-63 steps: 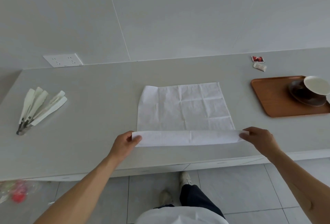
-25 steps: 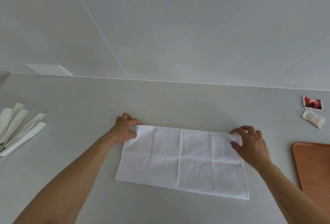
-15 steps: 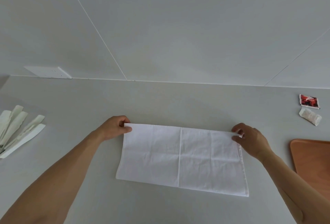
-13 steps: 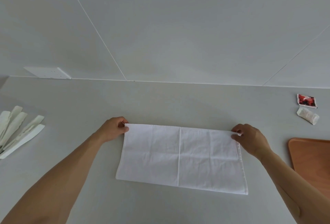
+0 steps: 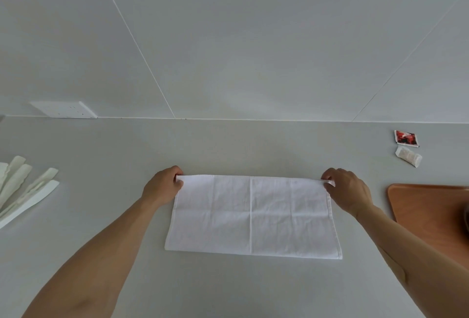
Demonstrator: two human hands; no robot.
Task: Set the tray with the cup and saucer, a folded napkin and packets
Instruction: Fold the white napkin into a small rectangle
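One white napkin (image 5: pixel 252 216), folded to a rectangle, lies flat at counter centre. Left hand (image 5: pixel 162 187) pinches its far left corner; right hand (image 5: pixel 346 191) pinches its far right corner. Two packets (image 5: pixel 407 147) at 2 o'clock. One wooden tray (image 5: pixel 429 206) at 3 o'clock, contents largely out of view. White utensils (image 5: pixel 22 191) fanned at 9 o'clock.

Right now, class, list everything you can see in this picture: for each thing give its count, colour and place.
napkin: one, white, folded, flat on the counter, centre
tray: one, brown, right edge, partly out of view
packets: two, one red, one white, on the counter beyond the tray
flat sticks: several, white, fanned at the left edge
wall socket: one, white, rear left
counter: one, grey
left hand: pinches the napkin's far left corner
right hand: pinches the far right corner
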